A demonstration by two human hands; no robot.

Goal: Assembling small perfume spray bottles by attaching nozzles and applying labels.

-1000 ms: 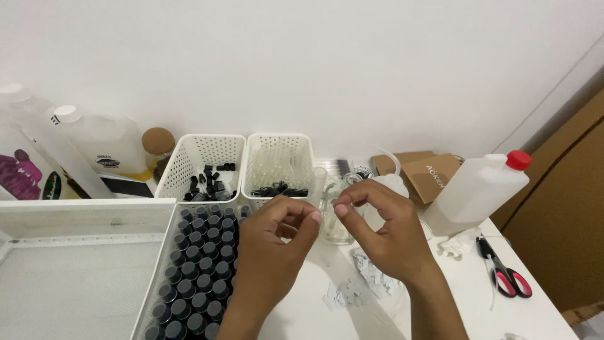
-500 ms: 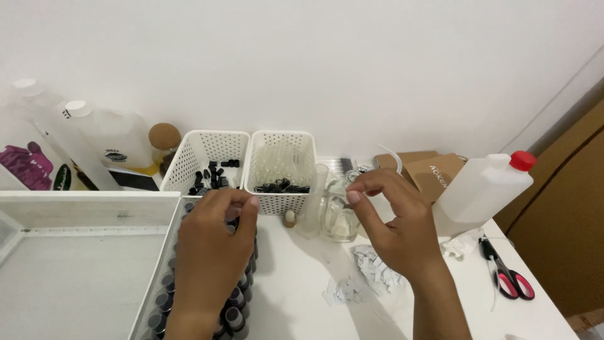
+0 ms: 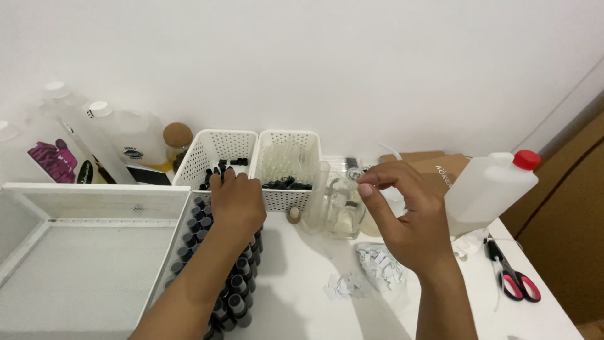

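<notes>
My left hand (image 3: pixel 236 201) reaches palm down over the near rim of a white perforated basket (image 3: pixel 220 148) that holds small black caps. Its fingertips are inside the basket and hidden. Under its wrist stands a narrow tray of several dark vials with black caps (image 3: pixel 236 289). My right hand (image 3: pixel 406 217) hovers above the table with thumb and forefinger pinched together beside a small glass jar (image 3: pixel 343 211). I can make out nothing between the fingers. A second white basket (image 3: pixel 290 151) with clear pieces and black caps stands to the right of the first.
A large white tray (image 3: pixel 38 245) fills the left. Plastic bottles (image 3: pixel 126 135) and a cork-topped jar (image 3: pixel 178 135) stand at the back left. Paper scraps (image 3: pixel 371 267) lie by my right wrist. A white jug with red cap (image 3: pixel 491 186), a cardboard box (image 3: pixel 434 165) and scissors (image 3: pixel 513 280) sit at right.
My two hands were pinched together in front of the baskets. The left hand has moved away to the left and forward into the cap basket. The right hand stays near the jar.
</notes>
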